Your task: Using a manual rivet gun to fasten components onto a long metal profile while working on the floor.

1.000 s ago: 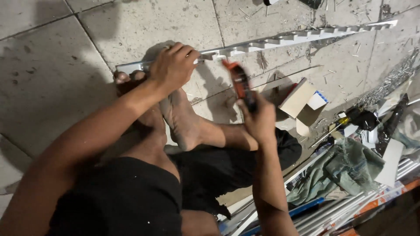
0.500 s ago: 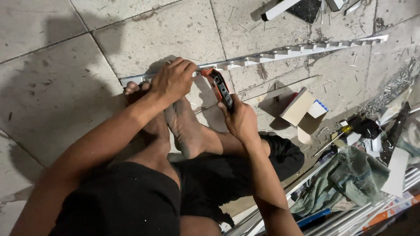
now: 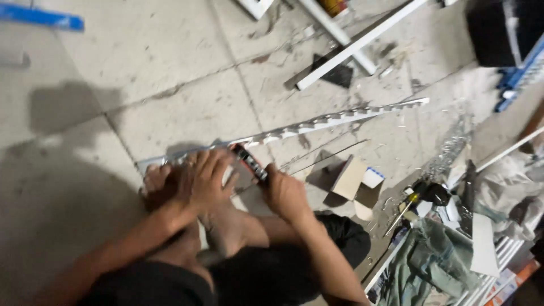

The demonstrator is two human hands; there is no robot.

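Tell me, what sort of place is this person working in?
Probably a workshop or building site floor. The person sits on bare concrete slabs, their left hand on a long notched metal strip, the right hand holding a red-and-black tool, with white offcuts scattered about.

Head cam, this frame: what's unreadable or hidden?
- Near end of the long white notched metal strip: covered by the left hand and the bare feet.
- Tip of the red-and-black hand tool: motion blur; the right hand hides its handle.
- Clutter around the green cloth: cut off by the frame's right edge.
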